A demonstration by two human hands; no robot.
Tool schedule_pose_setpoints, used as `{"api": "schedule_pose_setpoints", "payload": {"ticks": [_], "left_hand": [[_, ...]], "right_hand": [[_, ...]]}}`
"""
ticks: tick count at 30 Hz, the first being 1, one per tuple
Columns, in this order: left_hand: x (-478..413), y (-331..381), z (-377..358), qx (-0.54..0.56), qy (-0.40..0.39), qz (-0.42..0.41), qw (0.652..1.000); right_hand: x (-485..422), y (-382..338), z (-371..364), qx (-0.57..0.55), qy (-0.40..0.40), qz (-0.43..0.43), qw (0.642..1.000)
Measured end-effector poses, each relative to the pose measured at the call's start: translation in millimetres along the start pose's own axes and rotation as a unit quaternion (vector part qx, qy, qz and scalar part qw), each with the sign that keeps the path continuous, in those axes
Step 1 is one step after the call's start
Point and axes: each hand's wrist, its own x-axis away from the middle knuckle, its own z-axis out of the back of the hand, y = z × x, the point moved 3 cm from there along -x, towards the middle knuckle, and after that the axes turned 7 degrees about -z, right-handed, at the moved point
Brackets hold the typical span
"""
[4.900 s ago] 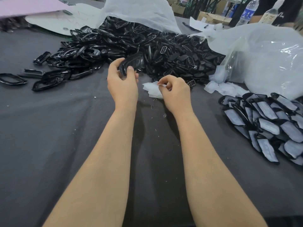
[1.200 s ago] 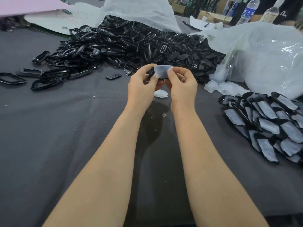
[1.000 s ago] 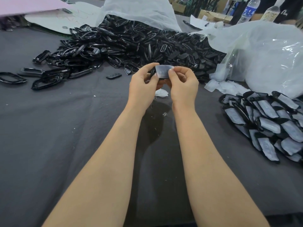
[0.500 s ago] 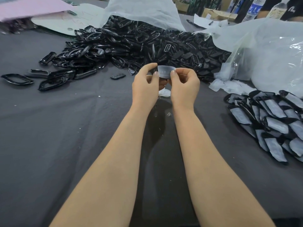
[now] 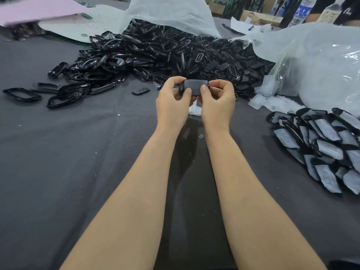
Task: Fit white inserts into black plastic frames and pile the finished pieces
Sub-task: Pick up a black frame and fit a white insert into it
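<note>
Both hands hold one black frame (image 5: 193, 87) with an insert lying in it, up in front of me above the grey cloth. My left hand (image 5: 172, 103) grips its left end with the thumb on the face. My right hand (image 5: 218, 102) pinches the right end, thumb pressing on the insert. A loose white insert (image 5: 194, 110) lies on the cloth just beneath the hands. A big heap of empty black frames (image 5: 165, 55) spreads behind. The pile of finished pieces (image 5: 319, 145) lies at the right.
A clear plastic bag (image 5: 315, 61) with white inserts spilling out (image 5: 272, 101) sits at the back right. Stray frames (image 5: 21, 93) lie at the left. Pink and white sheets (image 5: 39, 10) are at the back left; water bottles (image 5: 303, 10) and a person stand beyond.
The insert, earlier held pale and upright between my fingertips, now lies flat in the frame and looks dark. Both thumbs have come down onto it.
</note>
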Motion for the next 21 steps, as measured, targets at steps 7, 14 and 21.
{"api": "schedule_pose_setpoints", "payload": {"ticks": [7, 14, 21], "left_hand": [[-1.2, -2.8, 0.6, -0.001, 0.006, 0.011, 1.0], [-1.7, -1.8, 1.0, -0.01, -0.002, 0.009, 1.0], [-0.2, 0.2, 1.3, -0.014, 0.001, 0.01, 1.0]], "right_hand": [[-4.9, 2.8, -1.6, -0.043, -0.024, -0.033, 0.998], [-7.3, 3.3, -1.8, -0.081, -0.039, -0.055, 0.994], [-8.9, 4.6, 0.8, -0.093, -0.066, -0.109, 0.987]]}}
